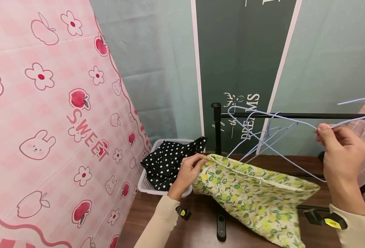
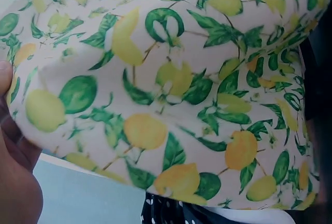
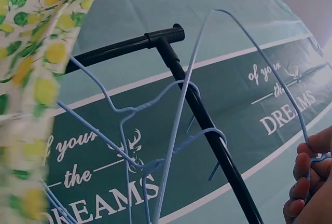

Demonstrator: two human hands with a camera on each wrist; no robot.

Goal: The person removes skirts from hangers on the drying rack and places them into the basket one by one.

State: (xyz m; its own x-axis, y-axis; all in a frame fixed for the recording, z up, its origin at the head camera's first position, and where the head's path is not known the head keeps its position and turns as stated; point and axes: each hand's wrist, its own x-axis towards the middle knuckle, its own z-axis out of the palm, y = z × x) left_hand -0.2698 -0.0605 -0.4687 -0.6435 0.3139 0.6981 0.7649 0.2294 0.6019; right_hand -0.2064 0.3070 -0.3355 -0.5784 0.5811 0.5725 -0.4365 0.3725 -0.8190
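Observation:
My left hand pinches a cloth piece printed with lemons by one top corner. The cloth hangs down to the right, its long hemmed top edge gaping slightly. In the left wrist view the lemon print fills most of the picture, with the left hand at its edge. My right hand grips a light blue wire hanger at its neck, below the hook. The hanger's frame reaches left behind the cloth; in the right wrist view its long bar stands apart from the cloth.
A black garment rack stands behind the hands, with several more blue hangers on its rail. Left of it, a white basket on the brown floor holds black polka-dot cloth. A pink printed curtain borders the left side.

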